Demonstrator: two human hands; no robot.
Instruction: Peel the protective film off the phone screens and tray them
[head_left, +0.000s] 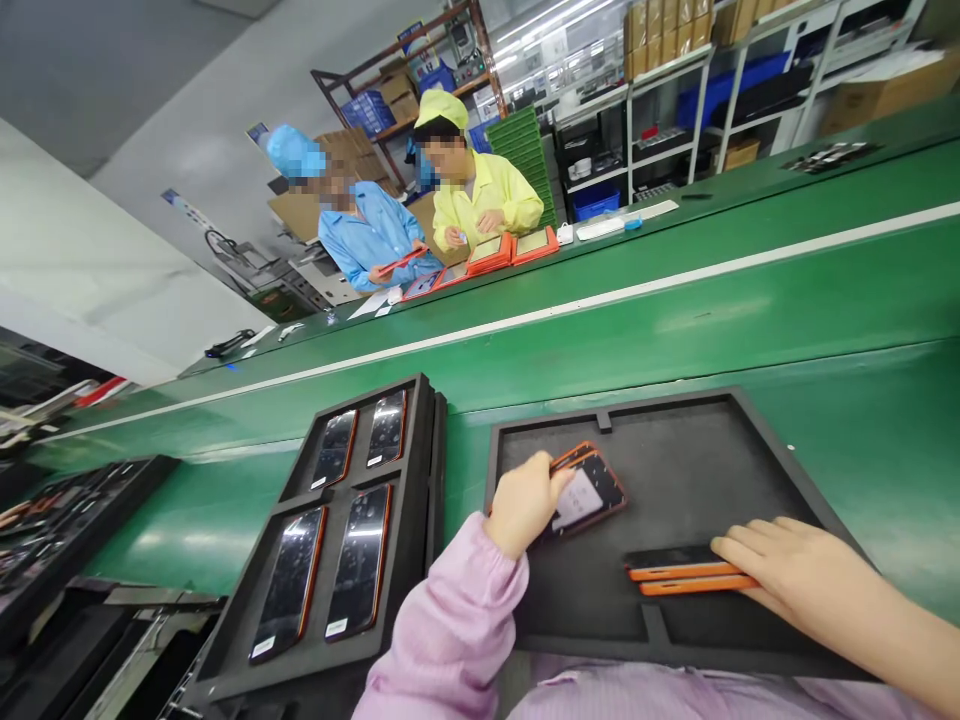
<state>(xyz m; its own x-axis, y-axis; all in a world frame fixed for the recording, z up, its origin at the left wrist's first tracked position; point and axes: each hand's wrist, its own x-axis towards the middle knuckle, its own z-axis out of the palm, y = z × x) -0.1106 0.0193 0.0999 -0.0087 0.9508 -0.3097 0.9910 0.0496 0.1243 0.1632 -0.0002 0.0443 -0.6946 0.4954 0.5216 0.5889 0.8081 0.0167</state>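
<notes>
My left hand (pixel 526 503) is closed around orange-edged smartphones (pixel 591 497), apparently two together, tilted above the left part of a black foam tray (pixel 675 460). The upper one shows a pale label or screen patch. To the right, my right hand (pixel 784 565) grips the ends of two stacked orange-edged smartphones (pixel 684 572), held nearly level over the front of the same tray. My fingers partly cover both sets.
Another foam tray (pixel 352 505), stacked on others at left, holds several dark-screened phones. Farther left lies a tray (pixel 75 510) of mixed parts. Across the green bench (pixel 637 340), one person in blue (pixel 375 235) and one in yellow (pixel 487 190) handle orange-edged items.
</notes>
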